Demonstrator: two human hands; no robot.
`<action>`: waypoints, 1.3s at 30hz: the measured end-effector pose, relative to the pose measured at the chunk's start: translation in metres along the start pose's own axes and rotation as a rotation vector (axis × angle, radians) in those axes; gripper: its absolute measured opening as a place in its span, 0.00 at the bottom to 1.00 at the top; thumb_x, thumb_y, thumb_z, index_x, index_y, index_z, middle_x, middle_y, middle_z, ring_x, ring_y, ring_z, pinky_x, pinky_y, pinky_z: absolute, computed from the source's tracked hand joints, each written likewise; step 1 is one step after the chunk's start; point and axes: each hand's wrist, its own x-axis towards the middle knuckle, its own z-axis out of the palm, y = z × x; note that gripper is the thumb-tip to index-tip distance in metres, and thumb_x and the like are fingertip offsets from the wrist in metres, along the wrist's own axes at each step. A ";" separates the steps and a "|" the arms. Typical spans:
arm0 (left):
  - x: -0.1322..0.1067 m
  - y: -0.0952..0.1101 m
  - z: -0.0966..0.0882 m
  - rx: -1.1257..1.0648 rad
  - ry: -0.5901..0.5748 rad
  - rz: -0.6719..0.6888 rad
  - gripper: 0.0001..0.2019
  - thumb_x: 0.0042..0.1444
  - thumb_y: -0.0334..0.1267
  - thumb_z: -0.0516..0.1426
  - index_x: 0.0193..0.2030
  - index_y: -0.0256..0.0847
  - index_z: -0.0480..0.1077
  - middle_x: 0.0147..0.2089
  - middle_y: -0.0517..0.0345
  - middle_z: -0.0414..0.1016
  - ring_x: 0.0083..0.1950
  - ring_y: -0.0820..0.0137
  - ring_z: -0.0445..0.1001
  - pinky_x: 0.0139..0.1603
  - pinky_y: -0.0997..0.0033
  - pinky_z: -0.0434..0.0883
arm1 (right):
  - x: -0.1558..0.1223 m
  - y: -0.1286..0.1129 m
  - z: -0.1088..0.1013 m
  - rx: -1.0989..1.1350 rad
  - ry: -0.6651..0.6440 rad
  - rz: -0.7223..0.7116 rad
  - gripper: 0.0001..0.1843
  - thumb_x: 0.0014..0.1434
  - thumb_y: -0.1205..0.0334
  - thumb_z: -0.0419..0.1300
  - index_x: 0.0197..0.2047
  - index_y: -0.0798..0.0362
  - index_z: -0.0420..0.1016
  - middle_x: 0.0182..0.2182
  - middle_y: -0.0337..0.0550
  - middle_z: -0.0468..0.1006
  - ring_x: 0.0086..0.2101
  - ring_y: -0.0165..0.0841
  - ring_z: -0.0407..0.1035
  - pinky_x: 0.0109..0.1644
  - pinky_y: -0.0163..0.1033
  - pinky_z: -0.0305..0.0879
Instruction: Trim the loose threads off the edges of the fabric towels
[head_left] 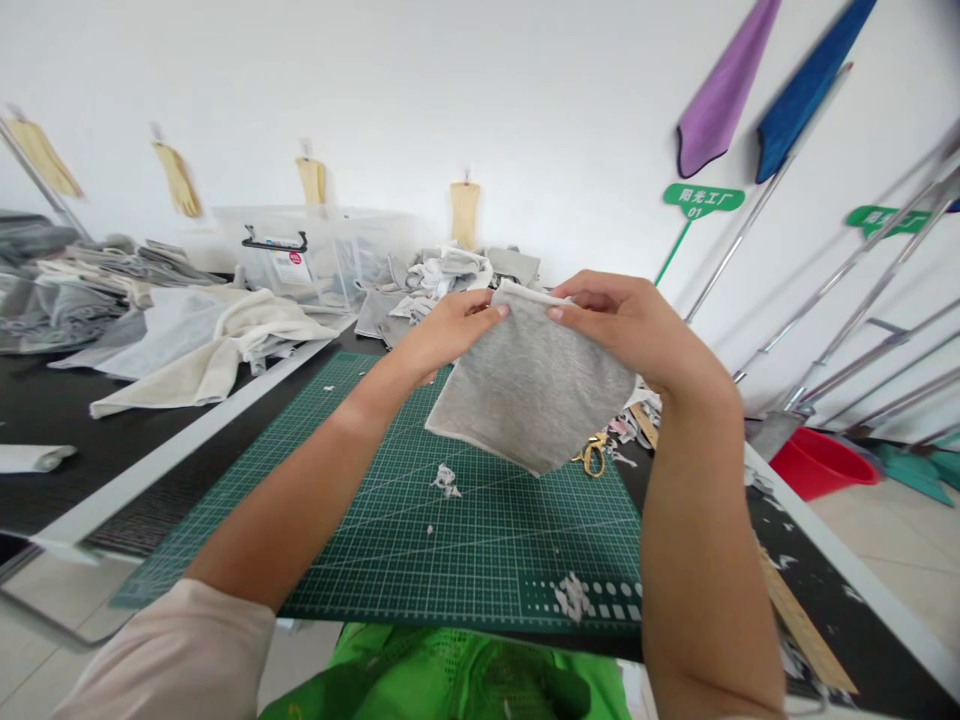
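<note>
Both my hands hold up a piece of grey jersey fabric [529, 385] above a green cutting mat [465, 540]. My left hand [450, 335] pinches the fabric's upper left corner between thumb and fingers. My right hand [622, 325] grips the upper right part, with its thumb on the top edge. The fabric hangs in a rough point with a pale hem along its edges. Small white fabric scraps [446, 480] lie on the mat below it. Gold-handled scissors [592, 455] lie past the mat's far right edge, partly behind the fabric.
The mat lies on a black table [75, 430] with a white edge. Folded grey and cream fabric [217, 350] and a transparent plastic bin [315, 255] stand beyond it. Cut scraps and a wooden ruler [806, 630] lie to the right. A red basin [817, 462] and metal poles [862, 290] stand at right.
</note>
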 end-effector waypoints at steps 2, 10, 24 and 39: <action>0.001 0.000 0.001 0.013 0.061 0.032 0.14 0.67 0.48 0.56 0.50 0.42 0.76 0.41 0.55 0.78 0.44 0.65 0.75 0.45 0.66 0.71 | -0.001 -0.001 0.001 -0.006 -0.006 0.016 0.16 0.57 0.47 0.72 0.43 0.47 0.80 0.29 0.40 0.74 0.34 0.35 0.68 0.34 0.40 0.61; -0.002 0.009 -0.004 0.068 0.075 0.114 0.11 0.66 0.41 0.56 0.50 0.44 0.77 0.40 0.57 0.77 0.43 0.66 0.73 0.41 0.69 0.69 | -0.002 -0.006 0.007 -0.049 0.000 -0.054 0.15 0.58 0.46 0.71 0.40 0.48 0.79 0.34 0.44 0.78 0.39 0.38 0.70 0.39 0.42 0.66; -0.007 0.018 0.000 -0.295 -0.135 -0.064 0.14 0.63 0.47 0.61 0.43 0.37 0.78 0.36 0.55 0.75 0.39 0.68 0.72 0.40 0.70 0.68 | 0.003 -0.002 0.015 -0.164 -0.049 -0.139 0.20 0.62 0.43 0.66 0.36 0.53 0.78 0.31 0.41 0.74 0.33 0.32 0.63 0.37 0.39 0.56; -0.007 0.015 -0.018 -0.331 -0.024 -0.133 0.14 0.58 0.38 0.63 0.51 0.39 0.80 0.46 0.50 0.80 0.46 0.69 0.77 0.49 0.67 0.76 | 0.002 0.001 -0.002 0.021 0.096 -0.091 0.13 0.69 0.50 0.62 0.41 0.51 0.75 0.25 0.36 0.70 0.25 0.28 0.64 0.30 0.36 0.57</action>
